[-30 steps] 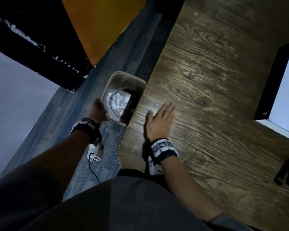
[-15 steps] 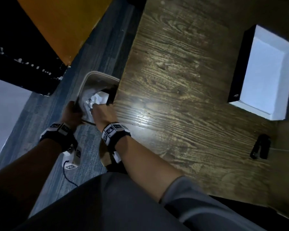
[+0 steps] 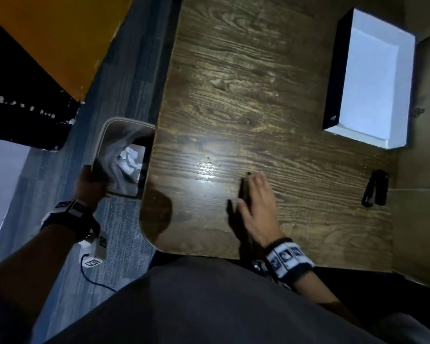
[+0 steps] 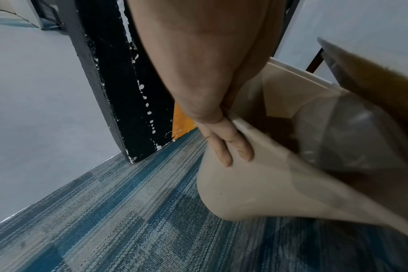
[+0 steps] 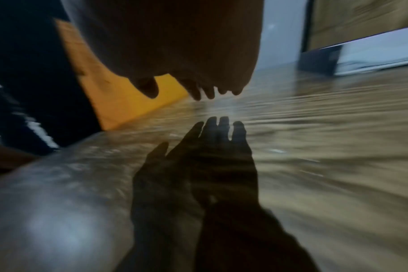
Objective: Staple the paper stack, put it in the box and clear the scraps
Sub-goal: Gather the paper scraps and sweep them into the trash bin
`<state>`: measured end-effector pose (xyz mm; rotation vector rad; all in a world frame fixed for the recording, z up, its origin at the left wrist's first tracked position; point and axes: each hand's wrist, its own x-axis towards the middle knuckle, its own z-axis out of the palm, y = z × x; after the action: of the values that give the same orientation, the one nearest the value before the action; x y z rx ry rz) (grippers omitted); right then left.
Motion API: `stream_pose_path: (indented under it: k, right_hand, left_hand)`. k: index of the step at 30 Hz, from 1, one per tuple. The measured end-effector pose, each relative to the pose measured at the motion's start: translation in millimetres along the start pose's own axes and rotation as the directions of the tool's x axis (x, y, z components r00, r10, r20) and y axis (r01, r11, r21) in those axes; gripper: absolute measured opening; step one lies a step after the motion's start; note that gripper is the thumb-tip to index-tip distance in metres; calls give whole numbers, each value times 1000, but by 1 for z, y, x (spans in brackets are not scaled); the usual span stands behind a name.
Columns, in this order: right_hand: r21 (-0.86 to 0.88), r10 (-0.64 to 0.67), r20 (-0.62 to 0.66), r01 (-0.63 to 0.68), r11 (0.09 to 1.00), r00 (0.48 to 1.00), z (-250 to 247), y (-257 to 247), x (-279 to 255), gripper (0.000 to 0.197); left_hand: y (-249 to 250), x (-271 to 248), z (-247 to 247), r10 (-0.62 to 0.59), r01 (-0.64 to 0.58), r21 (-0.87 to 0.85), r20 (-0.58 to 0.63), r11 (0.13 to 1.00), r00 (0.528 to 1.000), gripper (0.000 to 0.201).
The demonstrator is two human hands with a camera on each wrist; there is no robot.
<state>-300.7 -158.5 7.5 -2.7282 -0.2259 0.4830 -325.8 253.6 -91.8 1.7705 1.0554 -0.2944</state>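
Note:
A beige waste bin (image 3: 109, 135) with a clear liner stands on the floor against the table's left edge. Crumpled white paper scraps (image 3: 129, 160) lie inside it. My left hand (image 3: 88, 184) grips the bin's near rim; in the left wrist view its fingers (image 4: 228, 145) lie over the bin's (image 4: 245, 187) outer wall. My right hand (image 3: 255, 187) hovers just above the wooden table (image 3: 246, 95), fingers straight and holding nothing; its fingertips (image 5: 210, 92) cast a shadow on the wood. The dark-sided box (image 3: 338, 70), white inside, sits at the far right. The black stapler (image 3: 375, 187) lies below it.
An orange panel (image 3: 60, 38) and a black chipped board (image 3: 23, 115) stand on the blue carpet (image 3: 124, 83) beyond the bin. A cardboard surface (image 3: 417, 219) borders the table on the right. The box (image 5: 319, 60) shows at the right wrist view's far right.
My right hand has left the bin's mouth and moved right, over the middle of the table. My left hand still holds the bin's rim.

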Motion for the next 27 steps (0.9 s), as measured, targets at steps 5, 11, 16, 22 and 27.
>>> stream_pose_path:
  k: [5,11,16,22,27]
  right_hand:
    - [-36,469,-56,-471,881,881,2,84,-59,67]
    - [-1,498,-17,-498,867,867,42,43,-50,73]
    - [-7,337,6,-337,942,942,66,-31,-23,76]
    - [-5,-10,132,11,1000,991,90,-113,17,72]
    - [30,-286,214,287,958,934,117,-202,39,66]
  left_hand:
    - [-10,-13,1,-13,16,-92,26,996,1000,23]
    - [-12,-25,2,-40,49,-148,65,988,997,31]
    - [-19,-29,3,-37,48,-156,78,987,996,27]
    - [-25,-31,2,-57,72,-198,83,978,995,28]
    - [-21,-43,3,-25,33,-159,53,987,998,21]
